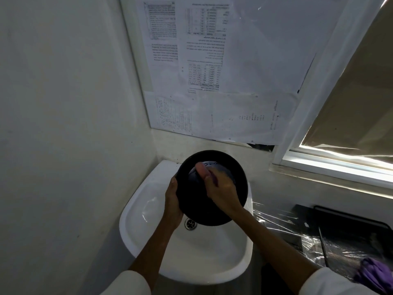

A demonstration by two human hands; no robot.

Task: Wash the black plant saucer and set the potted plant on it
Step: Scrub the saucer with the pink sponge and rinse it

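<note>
Black round saucer (pixel 214 212), L hand (pixel 173 202) gripping rim, R hand (pixel 223 192) inside

one head-worn wide-angle view, aimed forward and steeply down.
looks from close above onto the white sink (pixel 127 211) in the lower middle; catches both forearms (pixel 153 248) entering from the bottom edge, meeting at the black saucer (pixel 204 217) near centre; reaches up to printed sheets (pixel 212 71) directly ahead, a plain wall (pixel 63 103) at left and a window (pixel 331 165) at right; bows straight edges toward the frame's borders.
</note>
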